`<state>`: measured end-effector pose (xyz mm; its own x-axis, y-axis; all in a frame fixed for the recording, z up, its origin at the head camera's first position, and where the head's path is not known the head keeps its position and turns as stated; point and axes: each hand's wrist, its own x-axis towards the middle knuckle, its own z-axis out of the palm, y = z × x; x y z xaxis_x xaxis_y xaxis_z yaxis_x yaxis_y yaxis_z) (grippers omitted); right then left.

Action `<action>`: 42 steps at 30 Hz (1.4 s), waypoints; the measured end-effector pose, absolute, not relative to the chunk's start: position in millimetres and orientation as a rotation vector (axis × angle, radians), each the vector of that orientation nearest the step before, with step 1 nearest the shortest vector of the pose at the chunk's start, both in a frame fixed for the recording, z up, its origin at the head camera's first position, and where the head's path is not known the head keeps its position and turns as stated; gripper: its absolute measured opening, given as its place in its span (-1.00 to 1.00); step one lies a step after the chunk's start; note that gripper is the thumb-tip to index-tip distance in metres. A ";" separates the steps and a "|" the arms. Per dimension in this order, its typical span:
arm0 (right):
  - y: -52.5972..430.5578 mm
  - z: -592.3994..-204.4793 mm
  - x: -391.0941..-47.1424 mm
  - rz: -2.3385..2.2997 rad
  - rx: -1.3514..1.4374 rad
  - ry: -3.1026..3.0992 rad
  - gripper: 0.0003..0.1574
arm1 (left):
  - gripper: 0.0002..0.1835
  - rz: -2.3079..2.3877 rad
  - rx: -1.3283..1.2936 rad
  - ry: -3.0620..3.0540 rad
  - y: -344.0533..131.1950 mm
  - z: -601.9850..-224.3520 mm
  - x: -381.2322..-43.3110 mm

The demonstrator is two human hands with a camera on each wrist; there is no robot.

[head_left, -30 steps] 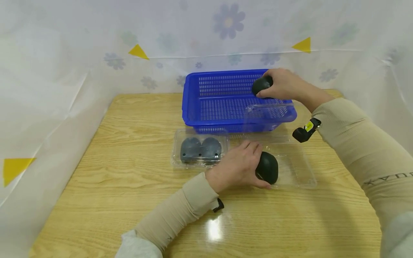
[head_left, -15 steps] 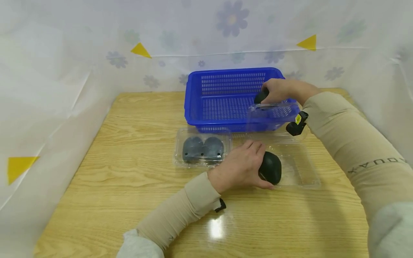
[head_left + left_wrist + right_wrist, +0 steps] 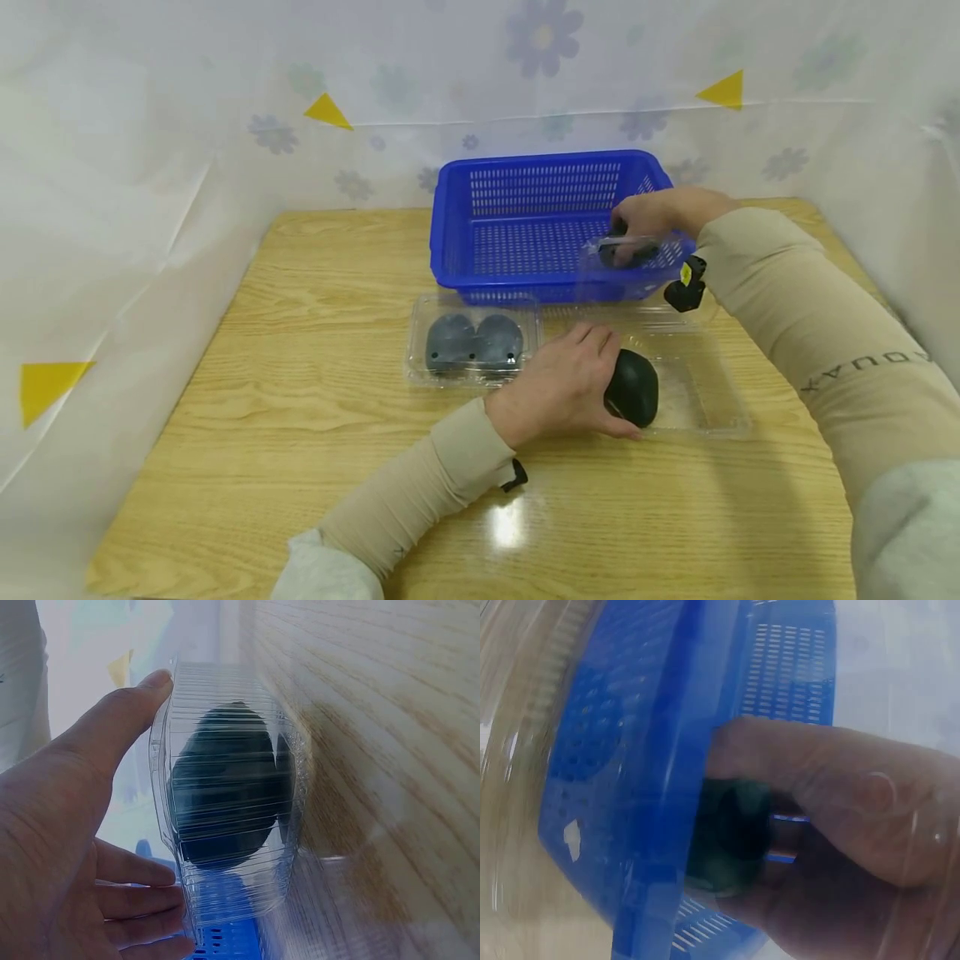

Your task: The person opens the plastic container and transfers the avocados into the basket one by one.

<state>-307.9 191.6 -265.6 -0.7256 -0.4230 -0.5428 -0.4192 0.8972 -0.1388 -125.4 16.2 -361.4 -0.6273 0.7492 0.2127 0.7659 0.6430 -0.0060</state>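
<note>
My right hand is inside the blue basket, near its right end. It grips a dark green avocado, and the raised clear lid stands in front of the fingers in the head view. My left hand holds the left end of an open clear plastic clamshell box, thumb on the near rim and fingers on the far rim. Inside that box, beside the left hand, lies another dark avocado; it shows through the ribbed wall in the left wrist view.
A closed clear clamshell box with two dark avocados stands left of the left hand. Behind both boxes is the basket, close to the patterned white curtain. Everything rests on a wooden table.
My right hand has lowered into the basket with the avocado, now behind the raised lid. The left hand keeps holding the open box. The view has shifted slightly.
</note>
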 end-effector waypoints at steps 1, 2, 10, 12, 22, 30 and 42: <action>191.3 -265.2 -307.4 0.006 -0.605 2.472 -0.27 | 0.12 -0.127 -1.242 -2.667 16.0 -361.3 -125.2; 191.3 -264.8 -307.0 0.021 -0.607 2.468 -0.28 | 0.13 -0.128 -1.241 -2.667 15.8 -361.3 -125.1; 194.3 -264.2 -304.4 0.056 -0.588 2.440 -0.21 | 0.14 -0.128 -1.253 -2.672 16.2 -360.5 -123.9; 195.2 -264.3 -304.1 0.051 -0.594 2.443 -0.23 | 0.14 -0.123 -1.258 -2.676 16.6 -360.2 -123.8; 198.7 -254.2 -304.8 -0.030 -0.687 2.503 -0.54 | 0.20 -0.105 -1.274 -2.726 15.9 -361.3 -125.5; 201.2 -236.0 -295.8 -0.138 -0.631 2.701 -0.51 | 0.20 -0.129 -1.264 -2.753 13.0 -365.9 -128.9; 213.0 -225.7 -257.4 -0.556 -0.673 2.967 -0.57 | 0.20 -0.157 -1.265 -2.746 10.7 -369.5 -131.4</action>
<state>-257.4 213.0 -225.7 -0.9041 -0.4261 0.0319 -0.4087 0.8406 -0.3555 -131.4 10.7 -369.5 -0.6455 0.7497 0.1462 0.7614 0.6466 0.0462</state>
